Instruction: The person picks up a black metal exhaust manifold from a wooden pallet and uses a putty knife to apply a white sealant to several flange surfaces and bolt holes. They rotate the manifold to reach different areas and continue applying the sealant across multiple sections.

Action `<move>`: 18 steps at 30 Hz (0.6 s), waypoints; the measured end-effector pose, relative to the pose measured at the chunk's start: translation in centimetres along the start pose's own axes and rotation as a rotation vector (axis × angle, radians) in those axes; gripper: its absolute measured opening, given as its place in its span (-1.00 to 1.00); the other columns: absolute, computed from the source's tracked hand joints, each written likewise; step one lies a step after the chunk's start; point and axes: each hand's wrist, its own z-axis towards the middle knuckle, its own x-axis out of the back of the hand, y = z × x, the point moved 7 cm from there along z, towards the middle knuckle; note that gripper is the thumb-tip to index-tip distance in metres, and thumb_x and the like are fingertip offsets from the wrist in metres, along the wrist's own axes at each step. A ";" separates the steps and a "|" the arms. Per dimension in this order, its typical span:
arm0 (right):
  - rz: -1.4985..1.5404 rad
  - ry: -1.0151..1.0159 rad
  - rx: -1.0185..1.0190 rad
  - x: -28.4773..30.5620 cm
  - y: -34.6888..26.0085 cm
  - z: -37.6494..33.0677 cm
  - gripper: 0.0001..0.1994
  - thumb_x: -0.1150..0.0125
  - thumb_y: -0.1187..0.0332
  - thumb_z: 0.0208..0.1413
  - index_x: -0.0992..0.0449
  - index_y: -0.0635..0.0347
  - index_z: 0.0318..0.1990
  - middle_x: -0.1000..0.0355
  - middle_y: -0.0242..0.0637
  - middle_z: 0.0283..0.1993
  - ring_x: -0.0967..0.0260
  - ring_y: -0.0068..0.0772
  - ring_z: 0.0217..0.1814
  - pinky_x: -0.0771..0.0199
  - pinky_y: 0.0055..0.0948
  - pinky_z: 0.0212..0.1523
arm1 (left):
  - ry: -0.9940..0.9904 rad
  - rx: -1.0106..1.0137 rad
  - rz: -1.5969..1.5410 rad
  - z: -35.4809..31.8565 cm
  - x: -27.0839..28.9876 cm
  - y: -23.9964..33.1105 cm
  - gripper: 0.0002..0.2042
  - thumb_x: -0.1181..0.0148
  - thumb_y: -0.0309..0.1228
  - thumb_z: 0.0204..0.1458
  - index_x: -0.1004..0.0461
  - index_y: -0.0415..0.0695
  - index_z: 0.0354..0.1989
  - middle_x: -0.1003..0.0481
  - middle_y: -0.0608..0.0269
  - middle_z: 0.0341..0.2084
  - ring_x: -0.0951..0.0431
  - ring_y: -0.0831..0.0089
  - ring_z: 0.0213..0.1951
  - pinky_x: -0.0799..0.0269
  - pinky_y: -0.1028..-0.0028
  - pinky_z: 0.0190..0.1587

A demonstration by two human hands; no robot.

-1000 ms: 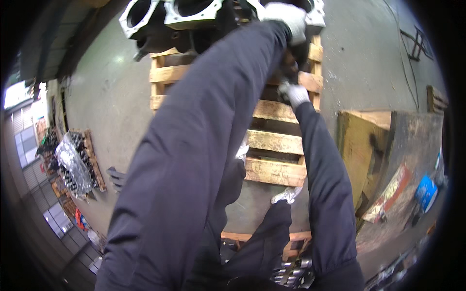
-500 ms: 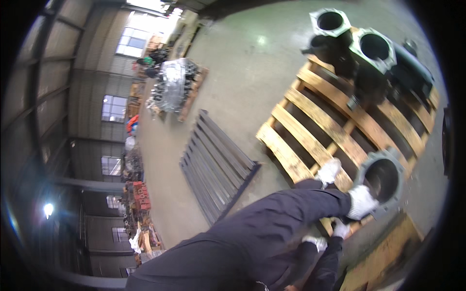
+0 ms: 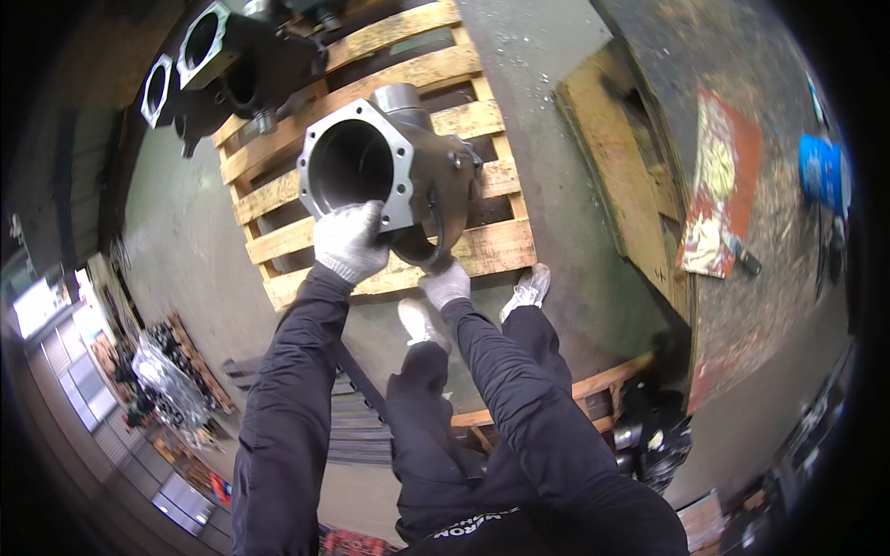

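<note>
Both gloved hands, left hand and right hand, grip the metal housing seemingly above the pallet's near edge.

hidden: metal housing underside, behind hands | cut off: engine block top

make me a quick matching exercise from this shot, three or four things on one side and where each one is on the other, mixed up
Things:
1. left hand
2. right hand
3. wooden pallet
4. blue container

Places:
A. far right, on the dirty bench
B. on the square flange of the grey metal housing
C. on the floor, under the housing
D. under the housing's lower edge

Pairs: 1-B, 2-D, 3-C, 4-A
</note>
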 end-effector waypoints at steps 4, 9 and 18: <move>0.118 0.007 0.004 -0.4 0.0 -0.2 -0.40 -0.47 0.22 -0.21 -0.46 0.21 0.06 -0.56 0.07 0.01 -0.50 0.08 0.14 -0.48 -0.17 0.18 | 0.010 -0.097 0.019 0.7 -0.2 1.4 -0.60 -0.54 -0.28 -0.21 -0.55 -0.17 -0.22 -0.55 0.11 -0.51 -0.61 0.08 -0.43 -0.51 0.22 -0.35; 0.030 0.063 -0.035 -1.4 1.1 -0.7 -0.47 -0.42 0.25 -0.16 -0.47 0.19 0.02 -0.58 0.07 -0.07 -0.52 0.07 0.10 -0.52 -0.14 0.13 | 0.021 -0.070 0.039 -2.5 -0.2 0.3 -0.66 -0.36 -0.47 -0.28 -0.51 -0.13 -0.23 -0.51 0.16 -0.55 -0.57 0.09 -0.42 -0.49 0.20 -0.36; -0.095 0.038 -0.092 1.0 4.5 -5.9 -0.41 -0.40 0.22 -0.14 -0.42 0.17 0.11 -0.58 0.12 -0.10 -0.55 0.17 0.00 -0.55 -0.02 0.06 | -0.012 0.278 -0.206 -9.8 -1.0 -0.9 -0.68 -0.53 -0.37 -0.10 -0.56 -0.17 -0.19 -0.61 0.09 -0.44 -0.66 0.19 -0.40 -0.55 0.31 -0.31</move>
